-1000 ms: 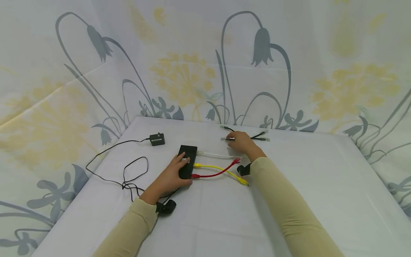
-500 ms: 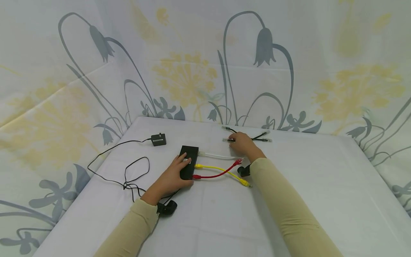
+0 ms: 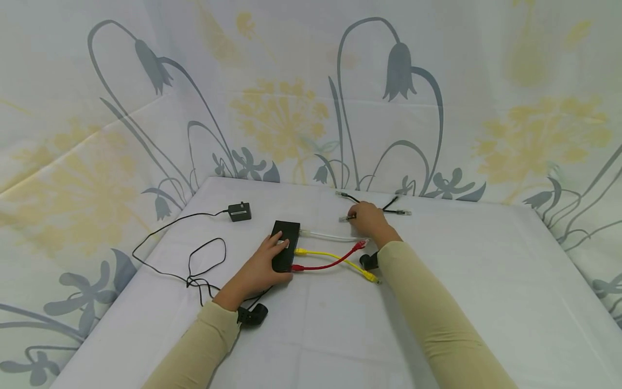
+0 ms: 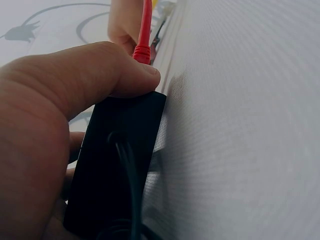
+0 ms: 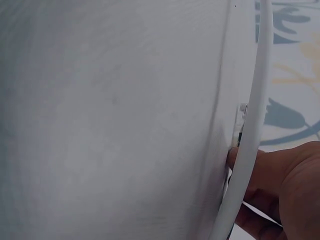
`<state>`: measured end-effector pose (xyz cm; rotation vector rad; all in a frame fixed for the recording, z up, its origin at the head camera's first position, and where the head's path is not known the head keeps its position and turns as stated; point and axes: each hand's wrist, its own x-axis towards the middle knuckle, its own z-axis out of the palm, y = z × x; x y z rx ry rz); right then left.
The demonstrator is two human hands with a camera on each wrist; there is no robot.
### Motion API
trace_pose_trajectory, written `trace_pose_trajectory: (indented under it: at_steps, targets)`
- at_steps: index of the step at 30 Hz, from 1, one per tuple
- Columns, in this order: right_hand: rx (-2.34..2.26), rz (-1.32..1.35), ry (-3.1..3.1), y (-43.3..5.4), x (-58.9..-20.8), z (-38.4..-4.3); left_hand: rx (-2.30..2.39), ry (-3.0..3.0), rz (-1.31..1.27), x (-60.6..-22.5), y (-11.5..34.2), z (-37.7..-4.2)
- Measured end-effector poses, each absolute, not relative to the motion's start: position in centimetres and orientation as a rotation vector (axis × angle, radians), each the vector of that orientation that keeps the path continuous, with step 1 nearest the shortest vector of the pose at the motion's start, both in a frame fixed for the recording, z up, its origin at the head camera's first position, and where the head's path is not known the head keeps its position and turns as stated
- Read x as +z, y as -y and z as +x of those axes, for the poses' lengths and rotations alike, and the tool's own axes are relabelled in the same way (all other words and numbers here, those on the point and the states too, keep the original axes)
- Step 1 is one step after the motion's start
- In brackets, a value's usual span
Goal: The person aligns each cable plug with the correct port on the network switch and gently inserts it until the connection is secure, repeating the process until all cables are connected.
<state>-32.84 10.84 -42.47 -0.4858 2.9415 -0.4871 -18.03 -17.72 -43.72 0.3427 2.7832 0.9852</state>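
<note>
My left hand [image 3: 257, 267] grips a black network switch [image 3: 289, 229] lying on the table, thumb at its near end and fingers spread over its top. Three short network cables are plugged into its right side: a white cable [image 3: 330, 236], a yellow cable [image 3: 335, 255] and a red cable [image 3: 320, 267]. At the back, my right hand [image 3: 370, 220] pinches a black network cable [image 3: 346, 219] near its clear plug, which sticks out left of the fingers. Other black network cables [image 3: 399, 212] lie beneath and behind this hand, partly hidden.
A black power adapter [image 3: 239, 211] lies at the back left. Its thin cord [image 3: 170, 220] loops across the left side of the table and runs under the left forearm. A floral cloth [image 3: 291, 108] hangs directly behind the table's back edge.
The plug end of the black cable at my right fingertips has shifted slightly toward me, away from the other black cables. My left hand and the switch have stayed put.
</note>
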Motion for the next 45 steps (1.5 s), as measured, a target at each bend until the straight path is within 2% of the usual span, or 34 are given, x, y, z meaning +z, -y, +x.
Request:
trace_pose_trajectory:
  at_steps: [8, 18, 26, 45]
  targets:
    - [-0.593, -0.485, -2.954, -11.2, -42.5, -33.1, 0.990, -2.778, 0.345, -43.7, 17.7, -18.0]
    - [-0.955, -0.559, -2.960, -11.6, -38.9, -32.5, 0.982, -2.792, 0.354, -43.7, 17.7, -18.0]
    - [-1.145, -0.492, -2.891, -12.1, -36.8, -31.9, 0.990, -2.784, 0.352, -43.6, 17.7, -17.9]
    - [-1.481, -0.510, -2.921, -12.6, -34.5, -30.7, 0.977, -2.784, 0.352, -43.8, 17.7, -18.0]
